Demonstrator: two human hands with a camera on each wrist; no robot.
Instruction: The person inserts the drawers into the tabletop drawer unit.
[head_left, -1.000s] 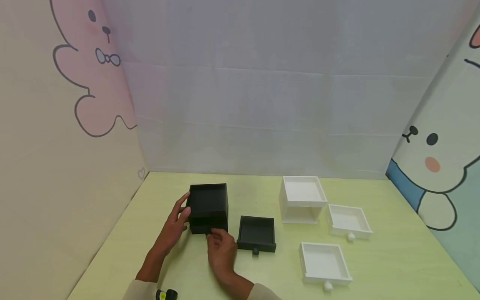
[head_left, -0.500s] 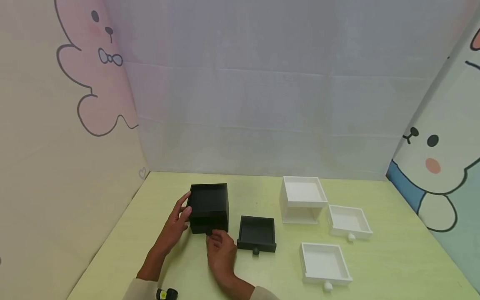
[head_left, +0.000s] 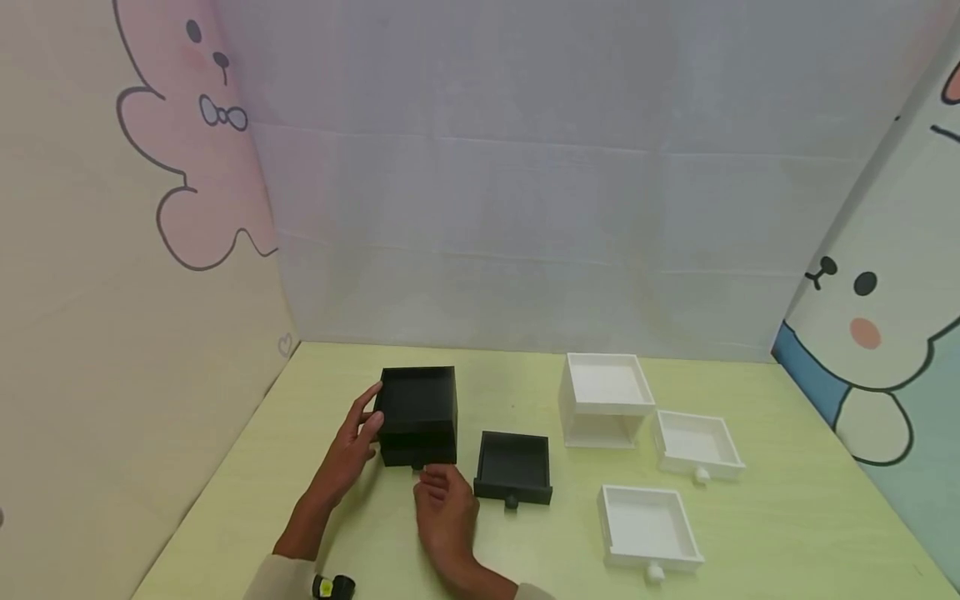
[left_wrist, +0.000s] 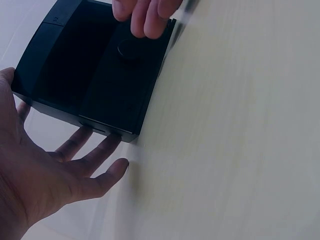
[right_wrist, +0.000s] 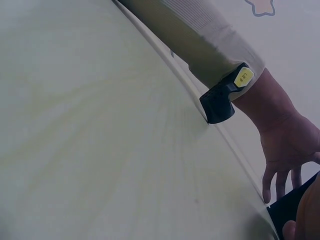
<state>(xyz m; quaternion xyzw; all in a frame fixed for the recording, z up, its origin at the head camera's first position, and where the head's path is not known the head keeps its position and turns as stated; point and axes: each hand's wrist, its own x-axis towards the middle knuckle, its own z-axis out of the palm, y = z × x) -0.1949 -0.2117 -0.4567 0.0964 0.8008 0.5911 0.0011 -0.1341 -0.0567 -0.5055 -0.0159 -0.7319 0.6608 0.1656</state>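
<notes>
A small black cabinet (head_left: 417, 400) stands at the left of the table, its lower drawer (left_wrist: 112, 95) pushed in and the upper slot dark and open. My left hand (head_left: 347, 458) rests against the cabinet's left side, the fingers spread and fairly straight. Just in front of the lower drawer's round knob (left_wrist: 131, 49) is my right hand (head_left: 447, 517), its fingers loosely bent and nothing seen in them. The fingertips (left_wrist: 155, 27) appear slightly off the knob. To the right of that hand lies a loose black drawer (head_left: 513, 462), knob toward me.
Farther right stands a white cabinet (head_left: 606, 392) with an open front. Two loose white drawers lie on the pale yellow table (head_left: 795, 500): one drawer (head_left: 697, 442) beside that cabinet, the other drawer (head_left: 648, 525) nearer me. Walls close off the back and sides.
My right hand has drawn back slightly from the lower black drawer's knob, which now shows. The left hand stays at the cabinet's side; the loose drawers have not moved.
</notes>
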